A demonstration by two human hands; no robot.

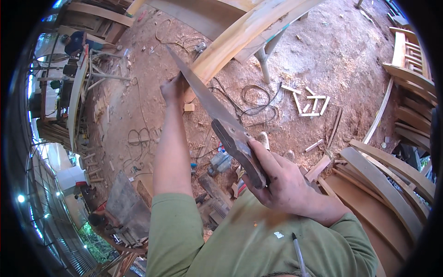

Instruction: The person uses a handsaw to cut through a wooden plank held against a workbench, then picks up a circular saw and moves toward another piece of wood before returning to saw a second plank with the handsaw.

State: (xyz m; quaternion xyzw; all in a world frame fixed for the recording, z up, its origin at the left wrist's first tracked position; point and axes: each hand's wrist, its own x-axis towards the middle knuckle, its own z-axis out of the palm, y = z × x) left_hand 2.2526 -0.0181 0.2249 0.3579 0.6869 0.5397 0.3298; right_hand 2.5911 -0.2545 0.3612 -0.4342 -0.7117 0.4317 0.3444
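In my right hand (288, 187) is a handsaw (210, 99), its dark handle wrapped by my closed fingers. The blade slants up and to the left, across the near end of a long curved wooden plank (244, 39). My left hand (173, 91) is closed at that end of the plank, just left of the blade. The saw hides part of those fingers and of the plank's end. From this frame I cannot tell whether the teeth touch the wood. A small wood block (189, 107) shows below the plank's end.
Metal legs (263, 64) stand beneath the plank. Dark cables (251, 106) and thin wood strips (314, 104) lie on the dusty ground. Curved boards (383, 180) are stacked at right. One person (78, 44) is at far left, another (99, 219) at lower left beside a grey sheet (127, 210).
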